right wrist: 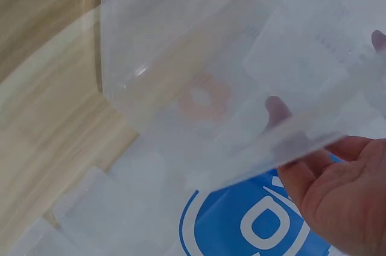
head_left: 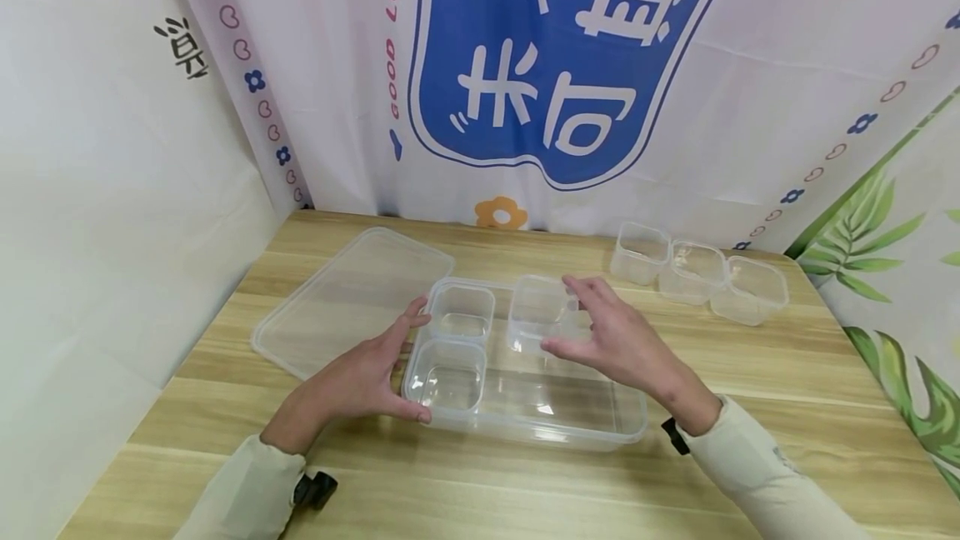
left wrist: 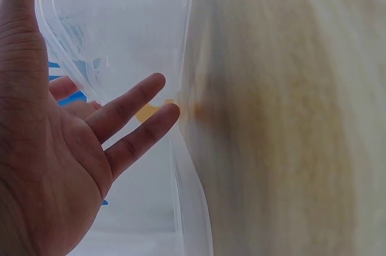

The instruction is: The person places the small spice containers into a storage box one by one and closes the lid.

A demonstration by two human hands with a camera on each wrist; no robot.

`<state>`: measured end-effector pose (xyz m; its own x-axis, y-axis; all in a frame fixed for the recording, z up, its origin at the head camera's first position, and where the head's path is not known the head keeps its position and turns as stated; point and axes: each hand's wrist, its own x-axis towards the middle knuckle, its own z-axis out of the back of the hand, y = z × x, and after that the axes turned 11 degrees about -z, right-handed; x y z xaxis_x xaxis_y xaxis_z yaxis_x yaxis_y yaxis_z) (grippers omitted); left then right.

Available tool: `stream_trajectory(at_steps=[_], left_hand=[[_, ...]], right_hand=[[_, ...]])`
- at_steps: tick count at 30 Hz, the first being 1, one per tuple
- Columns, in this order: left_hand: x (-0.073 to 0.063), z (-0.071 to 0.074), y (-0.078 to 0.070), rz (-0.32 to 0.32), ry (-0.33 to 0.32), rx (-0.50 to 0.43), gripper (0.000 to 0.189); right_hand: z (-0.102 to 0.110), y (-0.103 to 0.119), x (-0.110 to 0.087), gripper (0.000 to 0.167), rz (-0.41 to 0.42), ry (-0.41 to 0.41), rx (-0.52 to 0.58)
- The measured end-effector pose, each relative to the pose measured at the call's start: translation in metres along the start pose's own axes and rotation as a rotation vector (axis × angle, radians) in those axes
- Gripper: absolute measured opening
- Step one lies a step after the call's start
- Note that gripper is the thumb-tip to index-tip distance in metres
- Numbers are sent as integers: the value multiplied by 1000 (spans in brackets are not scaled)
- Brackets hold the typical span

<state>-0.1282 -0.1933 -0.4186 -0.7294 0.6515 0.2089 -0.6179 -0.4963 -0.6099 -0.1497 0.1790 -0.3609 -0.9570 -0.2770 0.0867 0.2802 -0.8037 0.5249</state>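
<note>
Head view, near edge first: light sleeves (head_left: 765, 473) enter from both lower corners, a black strap (head_left: 315, 490) at the left wrist, another dark band at the right. Bare wood-grain counter (head_left: 487, 498) in front.

Left grip (head_left: 371, 373): spread. Thumb by the near-left corner of the large clear box (head_left: 540, 432), fingers along its left end; left wrist view has two fingers extended beside clear plastic. Exact contact: can't tell.

Right grip (head_left: 618, 340): pinching a small clear tub (head_left: 543, 307), thumb toward its near side, fingers at its far side. That tub is at the rear middle of the large box, right of the tubs already inside; can't tell if its base touches the floor of the box.

Inside the box, left end: front tub (head_left: 448, 377) and rear tub (head_left: 461, 319), one behind the other. Right portion of the box holds no tub.

Flat translucent lid (head_left: 352, 298) lies left of and behind the box, near corner hidden by the left grip.

Far right: three spare tubs (head_left: 692, 272) in a slanting row, close together on the counter.

Backdrop: printed white cloth (head_left: 345, 107), blue panel (head_left: 570, 165) with white characters, orange flower (head_left: 487, 211) low down, green leaves (head_left: 847, 248) at right.
</note>
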Motion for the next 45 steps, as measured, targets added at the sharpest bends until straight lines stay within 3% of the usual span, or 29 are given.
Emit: stream_trajectory(at_steps=[26,45], left_hand=[[0,-1,1,-3,0,-14,144],[0,0,1,-10,0,-30,143]], right_hand=[[-38,-8,5,98,23,3,-11],[-41,-11,8,98,-27,64,47]])
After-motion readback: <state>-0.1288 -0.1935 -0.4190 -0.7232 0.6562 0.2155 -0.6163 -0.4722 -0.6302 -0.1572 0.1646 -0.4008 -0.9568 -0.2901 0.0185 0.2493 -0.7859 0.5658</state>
